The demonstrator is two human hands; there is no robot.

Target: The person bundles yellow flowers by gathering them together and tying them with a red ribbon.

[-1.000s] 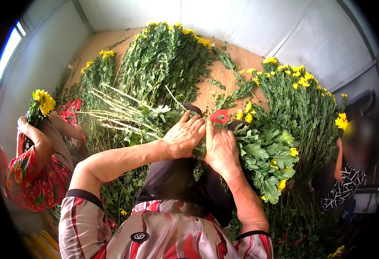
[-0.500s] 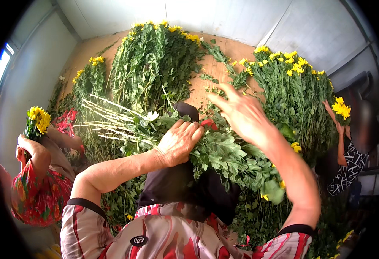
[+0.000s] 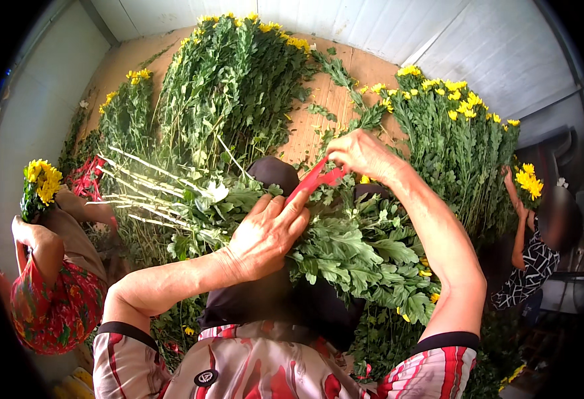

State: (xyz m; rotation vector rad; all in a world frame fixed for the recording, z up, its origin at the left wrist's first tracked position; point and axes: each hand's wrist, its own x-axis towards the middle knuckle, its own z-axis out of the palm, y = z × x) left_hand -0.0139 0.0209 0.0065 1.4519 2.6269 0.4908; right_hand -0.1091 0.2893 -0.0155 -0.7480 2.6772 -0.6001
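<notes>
Across my lap lies a bunch of yellow chrysanthemums, its pale cut stems pointing left and its leafy part to the right. My left hand is closed over the middle of this bunch. A red ribbon rises from under its fingers. The ribbon's upper part is pinched in my right hand, which is held above the bunch and away from its leaves. Most of the yellow blooms are hidden at the bunch's right end. How the ribbon runs beneath the bunch cannot be seen.
Tall heaps of yellow chrysanthemums stand ahead, with another heap to the right on brown board. Red ribbons lie at the left. A person in red floral clothing and one in black-and-white each hold flowers.
My right hand, open and blurred before, is now closed on the red ribbon and has drawn it up out of the leaves. My left hand stays on the bunch.
</notes>
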